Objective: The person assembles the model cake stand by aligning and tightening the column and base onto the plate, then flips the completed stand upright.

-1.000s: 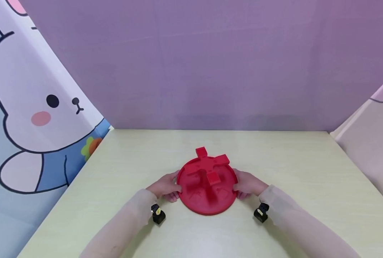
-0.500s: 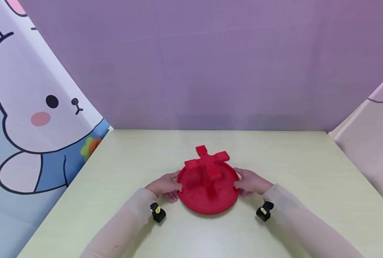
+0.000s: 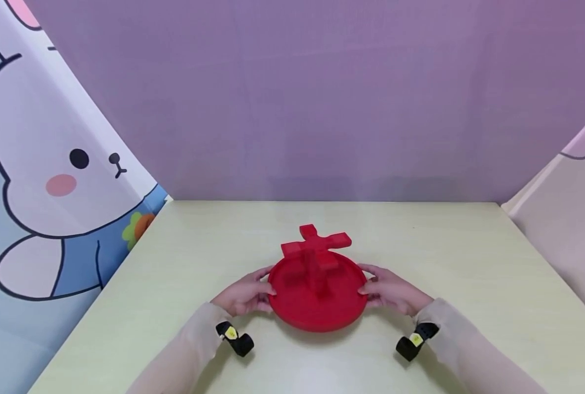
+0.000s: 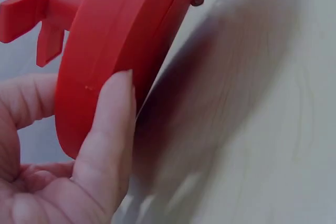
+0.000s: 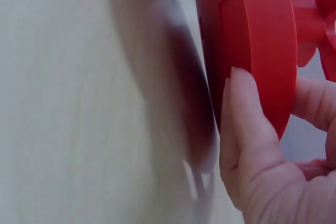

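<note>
A round red disc (image 3: 317,316) with a raised rim is held between both hands near the middle of the table. From its centre rises a post topped by a four-armed red cross (image 3: 314,242). The left hand (image 3: 243,294) grips the disc's left rim, thumb on the near upper side. On the opposite rim, the right hand (image 3: 395,290) holds it likewise. Fingers (image 4: 107,129) reach under the disc in the left wrist view, and fingers (image 5: 249,119) do the same in the right wrist view. A gap and shadow show between disc and table.
The pale table (image 3: 174,246) stretches out around the hands. A purple cloth wall (image 3: 331,98) stands at its back edge, with a rabbit-print sheet (image 3: 51,153) at left and a pale sheet (image 3: 568,219) at right. Each wrist wears a small black camera.
The disc has tilted and appears raised from the table, its face now looking flatter and the cross standing higher above its far rim. Both wrists have turned and moved slightly apart, still holding the rim.
</note>
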{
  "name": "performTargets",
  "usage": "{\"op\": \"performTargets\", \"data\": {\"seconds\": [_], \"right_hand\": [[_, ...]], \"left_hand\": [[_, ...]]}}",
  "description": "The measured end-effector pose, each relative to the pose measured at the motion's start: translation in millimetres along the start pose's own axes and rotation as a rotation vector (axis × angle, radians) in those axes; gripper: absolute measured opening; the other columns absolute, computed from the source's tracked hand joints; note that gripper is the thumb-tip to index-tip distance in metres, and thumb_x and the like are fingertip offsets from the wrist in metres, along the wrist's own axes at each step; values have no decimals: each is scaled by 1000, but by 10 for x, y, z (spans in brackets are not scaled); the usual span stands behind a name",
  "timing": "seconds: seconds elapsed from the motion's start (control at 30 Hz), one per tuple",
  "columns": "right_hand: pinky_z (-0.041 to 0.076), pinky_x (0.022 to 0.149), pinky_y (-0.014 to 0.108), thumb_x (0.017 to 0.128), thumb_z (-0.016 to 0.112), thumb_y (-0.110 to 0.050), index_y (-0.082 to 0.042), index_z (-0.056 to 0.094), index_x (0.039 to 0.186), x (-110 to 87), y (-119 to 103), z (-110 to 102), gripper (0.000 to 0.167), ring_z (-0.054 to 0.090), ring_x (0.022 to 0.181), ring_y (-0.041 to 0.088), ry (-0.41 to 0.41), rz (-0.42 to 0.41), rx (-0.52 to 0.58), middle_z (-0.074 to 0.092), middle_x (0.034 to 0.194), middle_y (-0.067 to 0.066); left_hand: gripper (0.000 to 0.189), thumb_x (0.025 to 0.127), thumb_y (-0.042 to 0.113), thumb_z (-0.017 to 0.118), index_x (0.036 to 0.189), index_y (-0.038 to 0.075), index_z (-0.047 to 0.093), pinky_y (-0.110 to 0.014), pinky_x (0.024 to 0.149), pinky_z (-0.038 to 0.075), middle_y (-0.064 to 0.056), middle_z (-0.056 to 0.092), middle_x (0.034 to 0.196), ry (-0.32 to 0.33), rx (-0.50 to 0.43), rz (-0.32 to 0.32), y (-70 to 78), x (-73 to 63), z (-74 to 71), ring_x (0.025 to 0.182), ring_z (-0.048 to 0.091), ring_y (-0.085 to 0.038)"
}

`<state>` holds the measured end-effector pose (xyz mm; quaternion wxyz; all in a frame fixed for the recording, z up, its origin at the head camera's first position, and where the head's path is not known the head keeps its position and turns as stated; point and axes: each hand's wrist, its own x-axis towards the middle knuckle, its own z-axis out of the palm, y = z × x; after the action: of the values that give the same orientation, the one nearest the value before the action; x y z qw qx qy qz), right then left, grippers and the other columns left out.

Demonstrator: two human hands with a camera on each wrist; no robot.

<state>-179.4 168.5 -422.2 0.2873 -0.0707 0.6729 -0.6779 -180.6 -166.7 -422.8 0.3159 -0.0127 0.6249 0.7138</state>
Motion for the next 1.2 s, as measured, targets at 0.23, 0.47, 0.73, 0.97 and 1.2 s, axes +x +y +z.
{"op": "performTargets", "data": {"seconds": [0.23,0.47,0.73,0.97,1.2], "right_hand": [[57,79,30,94,62,-13,10,9,148,-131,-2,16,79,63,85,17,7,-24,30,55,105,13],[56,81,29,95,61,-17,15,5,146,-274,-17,56,82,66,85,14,-9,-44,110,61,104,7],[55,82,27,92,66,-14,18,2,144,-396,-74,42,89,62,90,14,-107,-97,44,57,109,8],[56,78,28,81,75,-3,20,10,142,-421,-45,133,92,64,92,28,-76,-155,-240,62,106,16],[52,58,21,81,71,0,17,52,126,-505,-65,310,52,62,76,18,276,-369,-694,68,91,10]], "left_hand": [[67,91,-1,54,150,2,22,-30,68,59,-8,63,89,39,-18,45,-14,-96,36,63,62,-12],[63,93,8,54,148,-2,25,-24,62,57,-1,64,72,25,-11,54,-31,-232,88,55,61,-8],[58,94,10,47,147,-2,28,-15,52,50,4,59,60,6,-32,71,40,-319,177,47,54,-4],[46,94,13,49,136,-5,41,-16,54,51,2,62,61,29,-13,59,130,-385,195,48,56,-6],[44,95,17,46,131,-9,42,-18,55,54,1,63,62,11,27,42,150,-467,221,51,60,-6]]}}
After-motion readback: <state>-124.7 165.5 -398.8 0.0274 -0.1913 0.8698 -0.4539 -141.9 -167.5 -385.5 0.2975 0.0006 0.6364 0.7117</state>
